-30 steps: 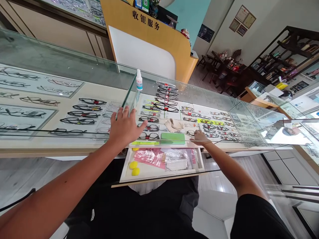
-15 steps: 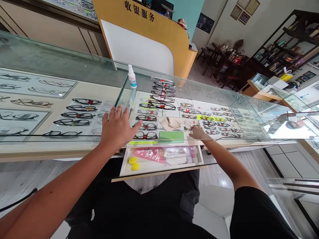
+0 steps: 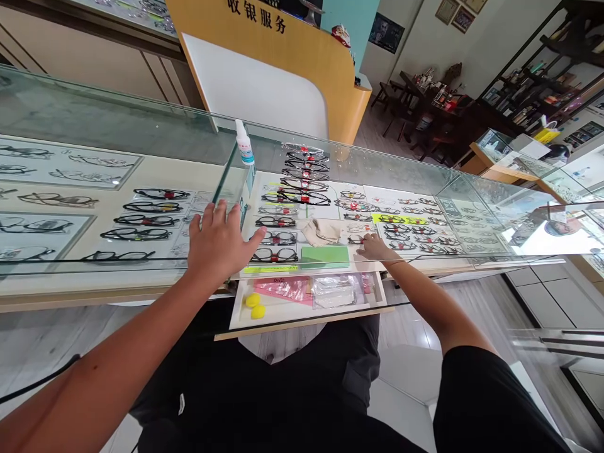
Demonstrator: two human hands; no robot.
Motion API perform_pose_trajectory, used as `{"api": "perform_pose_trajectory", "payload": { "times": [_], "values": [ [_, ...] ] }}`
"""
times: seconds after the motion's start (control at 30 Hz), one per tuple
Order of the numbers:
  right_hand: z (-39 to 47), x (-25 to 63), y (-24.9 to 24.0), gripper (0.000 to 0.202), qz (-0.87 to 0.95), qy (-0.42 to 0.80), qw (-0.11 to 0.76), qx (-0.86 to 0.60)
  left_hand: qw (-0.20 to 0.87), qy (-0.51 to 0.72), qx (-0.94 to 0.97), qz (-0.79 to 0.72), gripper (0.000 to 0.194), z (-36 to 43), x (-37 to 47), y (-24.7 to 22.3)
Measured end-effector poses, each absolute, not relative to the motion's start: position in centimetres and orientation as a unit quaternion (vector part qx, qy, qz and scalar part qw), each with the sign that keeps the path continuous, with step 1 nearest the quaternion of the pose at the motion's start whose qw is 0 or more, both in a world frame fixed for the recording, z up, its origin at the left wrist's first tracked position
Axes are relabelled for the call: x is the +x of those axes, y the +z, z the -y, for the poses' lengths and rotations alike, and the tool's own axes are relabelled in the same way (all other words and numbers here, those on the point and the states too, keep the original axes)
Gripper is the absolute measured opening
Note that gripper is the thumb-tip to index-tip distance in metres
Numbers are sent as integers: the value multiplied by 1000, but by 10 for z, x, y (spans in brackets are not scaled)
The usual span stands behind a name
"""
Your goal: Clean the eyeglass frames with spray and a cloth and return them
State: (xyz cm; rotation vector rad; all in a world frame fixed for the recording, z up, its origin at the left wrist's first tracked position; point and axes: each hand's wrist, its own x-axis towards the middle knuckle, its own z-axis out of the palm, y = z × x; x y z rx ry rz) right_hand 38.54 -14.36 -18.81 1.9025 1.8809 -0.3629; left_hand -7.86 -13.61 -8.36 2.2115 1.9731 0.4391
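Note:
My left hand [image 3: 221, 242] lies palm down with fingers spread on the glass counter top [image 3: 174, 261], left of the spray bottle [image 3: 245, 145]. It holds nothing. Farther right, my right hand [image 3: 374, 247] rests on the glass near its front edge, fingers partly hidden by the hand's own back. Between the hands are a green case [image 3: 324, 257] and a beige cloth [image 3: 321, 232]. A row of dark eyeglasses [image 3: 306, 184] with red tags runs away from me behind the cloth. More glasses lie in the display below.
An open drawer [image 3: 302, 322] juts toward my lap, holding two yellow pieces [image 3: 257, 311], pink packets [image 3: 283, 287] and clear plastic bags [image 3: 333, 292]. A wooden cashier desk [image 3: 340, 75] stands beyond the counter. Dark furniture and shelves are at the far right.
The view has shifted slightly. Both hands keep nearly the same places on the counter, and nothing was picked up or let go.

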Motion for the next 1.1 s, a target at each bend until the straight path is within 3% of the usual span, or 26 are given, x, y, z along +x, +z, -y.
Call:
{"api": "perform_pose_trajectory", "payload": {
  "times": [0.33,0.57,0.8,0.87,1.0,1.1],
  "values": [
    [151,376,-176,53,-673,-136,213,695,64,144,739,-655,98,136,-79,-84],
    [168,344,-136,58,-668,-156,212,696,62,157,738,-653,95,135,-78,-84],
    [237,269,-80,42,-744,-303,235,547,70,164,740,-649,96,136,-76,-83],
    [257,255,-52,39,-787,-322,193,489,72,165,737,-652,96,136,-76,-83],
    [251,259,8,47,-838,-165,-13,520,60,153,736,-657,96,136,-75,-85],
    [213,278,23,44,-800,8,-44,598,53,141,738,-658,96,135,-75,-85]
  ]
}}
